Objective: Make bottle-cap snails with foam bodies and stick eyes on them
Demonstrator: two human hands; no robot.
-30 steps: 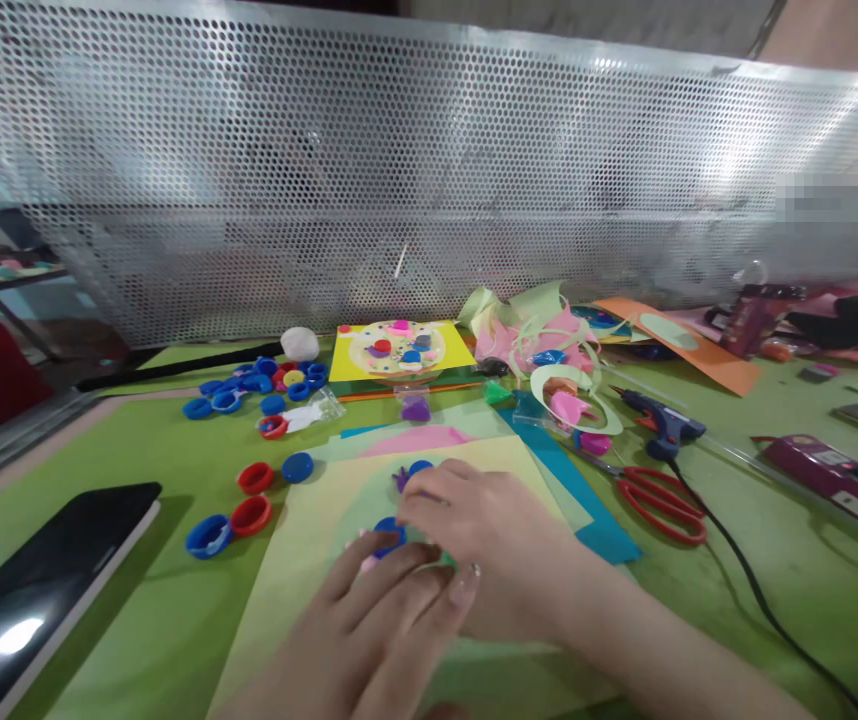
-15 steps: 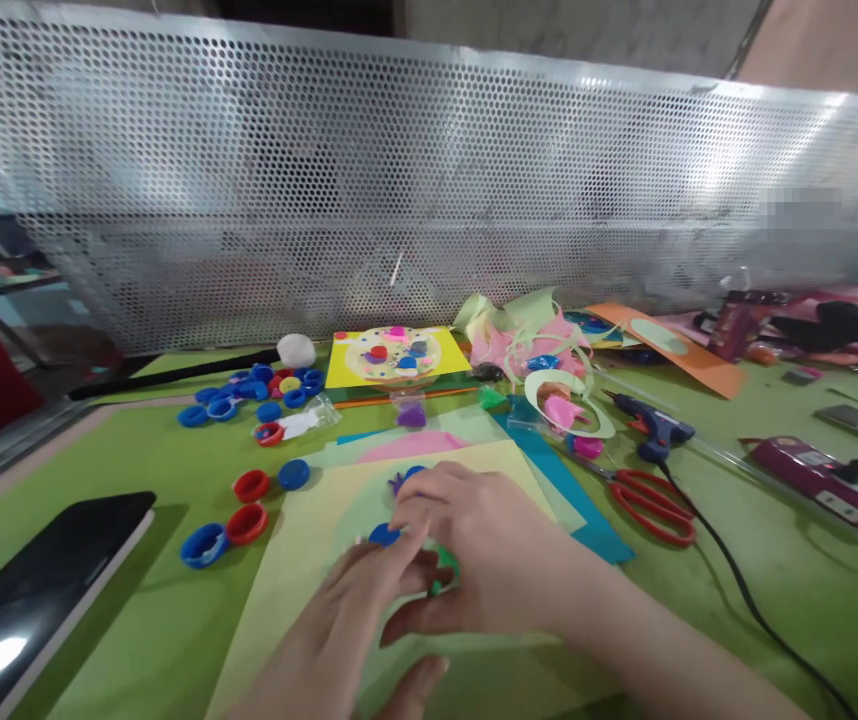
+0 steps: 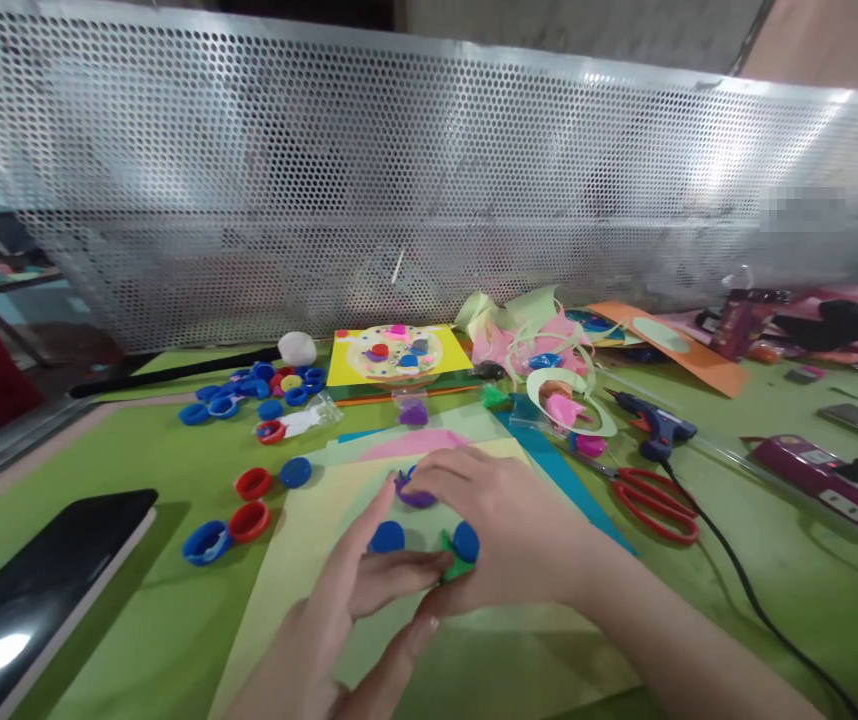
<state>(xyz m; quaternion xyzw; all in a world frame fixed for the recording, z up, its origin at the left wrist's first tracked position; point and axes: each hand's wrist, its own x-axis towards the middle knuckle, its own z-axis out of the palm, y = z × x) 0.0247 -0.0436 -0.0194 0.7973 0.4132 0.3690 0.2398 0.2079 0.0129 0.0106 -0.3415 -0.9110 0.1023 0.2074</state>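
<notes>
My right hand [image 3: 508,535] rests on a pale yellow paper sheet [image 3: 298,545]. Its fingertips lie on a purple piece [image 3: 414,493]. Its thumb and fingers close round a small green piece [image 3: 454,570], with a blue bottle cap [image 3: 466,540] right above it. My left hand [image 3: 339,625] comes up from below with fingers apart. Its forefinger stretches up beside a second blue cap [image 3: 386,537], and another finger reaches across to touch the green piece. The palm of each hand is hidden.
Red caps [image 3: 250,503] and blue caps [image 3: 253,385] lie at the left, with a black phone [image 3: 39,585] near the front left edge. Red scissors [image 3: 658,500], a blue glue gun [image 3: 658,425] with its cord, and paper scraps [image 3: 526,325] sit at the right. A perforated metal screen [image 3: 429,190] closes the back.
My right hand has shifted up and right, uncovering a second blue cap and the green piece. My left forefinger has stretched upward beside the first blue cap.
</notes>
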